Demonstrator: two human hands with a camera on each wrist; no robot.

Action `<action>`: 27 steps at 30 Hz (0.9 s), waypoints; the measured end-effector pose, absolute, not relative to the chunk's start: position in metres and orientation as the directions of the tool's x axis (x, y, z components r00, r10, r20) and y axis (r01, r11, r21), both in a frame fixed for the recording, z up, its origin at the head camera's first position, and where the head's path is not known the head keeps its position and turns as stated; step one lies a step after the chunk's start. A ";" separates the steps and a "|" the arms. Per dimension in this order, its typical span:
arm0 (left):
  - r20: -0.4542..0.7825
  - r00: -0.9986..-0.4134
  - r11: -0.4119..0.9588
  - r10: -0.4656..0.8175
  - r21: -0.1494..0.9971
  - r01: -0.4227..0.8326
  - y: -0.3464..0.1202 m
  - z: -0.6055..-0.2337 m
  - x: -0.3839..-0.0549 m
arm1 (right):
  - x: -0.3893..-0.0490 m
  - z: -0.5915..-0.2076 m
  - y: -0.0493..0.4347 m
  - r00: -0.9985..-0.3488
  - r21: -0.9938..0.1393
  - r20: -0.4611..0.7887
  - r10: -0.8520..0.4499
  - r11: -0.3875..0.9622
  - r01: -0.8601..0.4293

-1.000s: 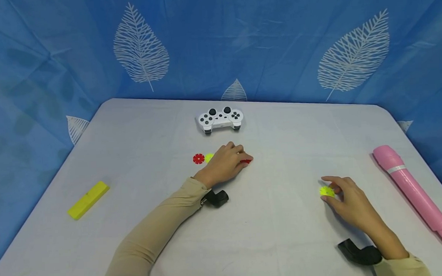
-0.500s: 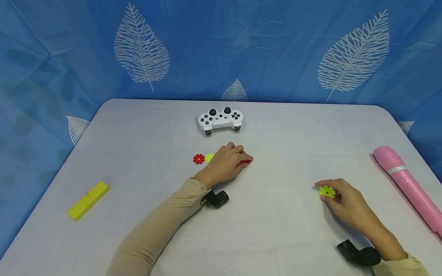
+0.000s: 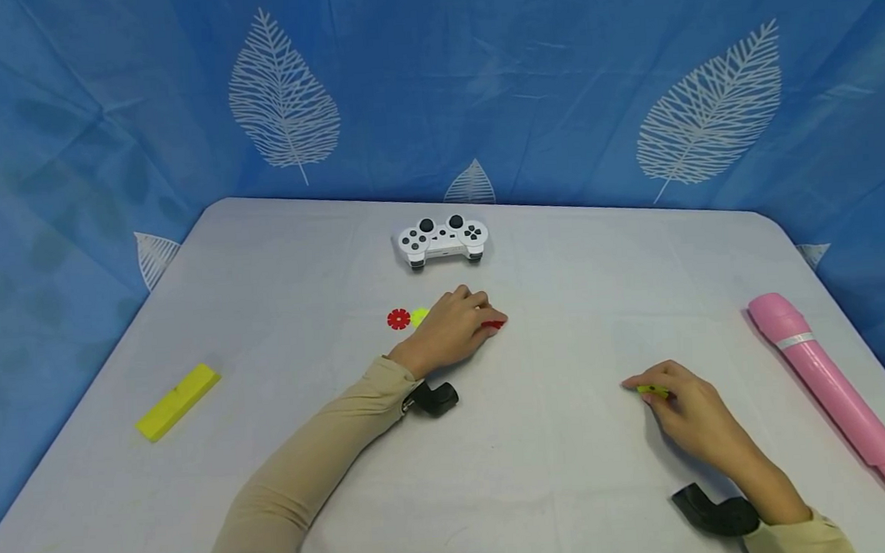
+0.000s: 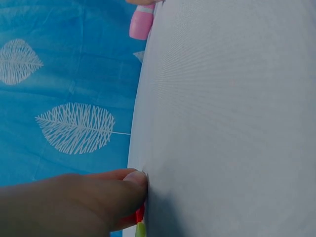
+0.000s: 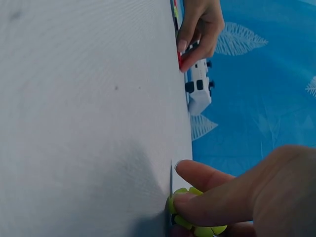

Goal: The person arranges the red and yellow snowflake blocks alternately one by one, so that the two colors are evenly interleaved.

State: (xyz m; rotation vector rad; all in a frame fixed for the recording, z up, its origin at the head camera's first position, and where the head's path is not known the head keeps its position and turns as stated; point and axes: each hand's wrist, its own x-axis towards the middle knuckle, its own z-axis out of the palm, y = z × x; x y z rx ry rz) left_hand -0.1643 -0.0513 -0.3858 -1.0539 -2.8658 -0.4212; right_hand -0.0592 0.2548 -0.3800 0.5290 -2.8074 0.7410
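My left hand (image 3: 449, 330) rests at the middle of the table, thumb and fingers pinching a red notched plastic disc (image 3: 493, 324) near the surface. Directly to its left lie another red notched disc (image 3: 398, 319) and a yellow-green one (image 3: 419, 316), the latter partly hidden by the hand. Farther right, my right hand (image 3: 693, 414) holds a yellow-green notched disc (image 3: 653, 391) between thumb and fingers, seen almost edge-on from the head. In the right wrist view, that disc's petal-like notches (image 5: 180, 221) show below the thumb, close to the tabletop.
A white game controller (image 3: 443, 239) sits behind the left hand. At the left lies a yellow bar (image 3: 178, 402); along the right edge, a long pink object with a silver band (image 3: 831, 390). Blue leaf-print cloth (image 3: 553, 95) rises behind the white-covered table (image 3: 559, 487).
The yellow-green disc in my right hand has turned from face-on to nearly edge-on, and its fingertips have shifted slightly left. My left hand has stayed still.
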 end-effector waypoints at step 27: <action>0.147 -0.766 0.734 0.626 0.220 0.643 -0.052 -0.386 -0.164 | -0.058 -0.386 0.234 -0.905 -0.529 0.330 -0.269 0.741 -0.413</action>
